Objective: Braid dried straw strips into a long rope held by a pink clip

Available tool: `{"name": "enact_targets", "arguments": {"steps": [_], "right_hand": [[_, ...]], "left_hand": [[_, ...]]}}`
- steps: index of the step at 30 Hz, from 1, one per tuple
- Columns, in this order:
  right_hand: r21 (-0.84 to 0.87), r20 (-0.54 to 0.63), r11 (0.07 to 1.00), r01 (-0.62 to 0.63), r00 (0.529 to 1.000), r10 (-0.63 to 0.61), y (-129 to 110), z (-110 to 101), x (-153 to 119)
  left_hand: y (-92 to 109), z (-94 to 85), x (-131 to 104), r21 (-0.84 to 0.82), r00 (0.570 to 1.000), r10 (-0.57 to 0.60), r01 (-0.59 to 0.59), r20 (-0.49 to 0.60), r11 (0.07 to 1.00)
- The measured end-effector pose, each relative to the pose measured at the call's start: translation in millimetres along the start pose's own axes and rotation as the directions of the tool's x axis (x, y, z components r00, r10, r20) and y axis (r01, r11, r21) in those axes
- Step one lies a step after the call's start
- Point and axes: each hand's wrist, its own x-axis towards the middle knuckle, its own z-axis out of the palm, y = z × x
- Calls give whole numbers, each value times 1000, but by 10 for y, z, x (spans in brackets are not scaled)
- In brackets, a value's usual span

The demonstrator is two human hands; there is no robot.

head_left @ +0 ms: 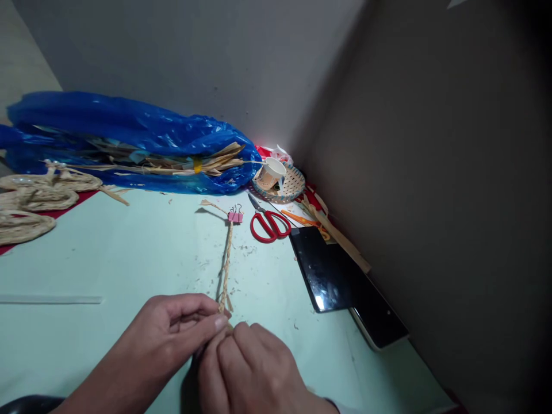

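Observation:
A thin braid of pale dried fibre runs down the light green table from a pink binder clip to my hands. Near its lower end, my left hand pinches the braid between thumb and fingers. My right hand is closed right beside the left fingertips, knuckles up, around the end of the strands; its fingertips and most of what it grips are hidden. One short loose end sticks out of the braid just above the hands.
Red-handled scissors lie right of the clip. Behind are a woven basket with a paper cup and a blue plastic bag of dried strips. Dark tablets lie right, coiled braids left, near a pale strip.

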Motion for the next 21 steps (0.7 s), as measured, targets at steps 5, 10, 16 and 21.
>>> {"name": "enact_targets", "arguments": {"steps": [5, 10, 16, 21], "right_hand": [[283, -80, 952, -113, 987, 140, 91, -166, 29], [492, 365, 559, -667, 741, 563, 246, -496, 234], [559, 242, 539, -630, 746, 621, 243, -528, 315], [541, 638, 299, -786, 615, 463, 234, -505, 340]], "left_hand": [[35, -11, -18, -10, 996, -76, 76, 45, 997], [69, -33, -38, -12, 992, -80, 81, 99, 997], [73, -19, -66, -94, 994, -61, 70, 95, 993], [60, 15, -98, -172, 997, -45, 55, 64, 983]]}}
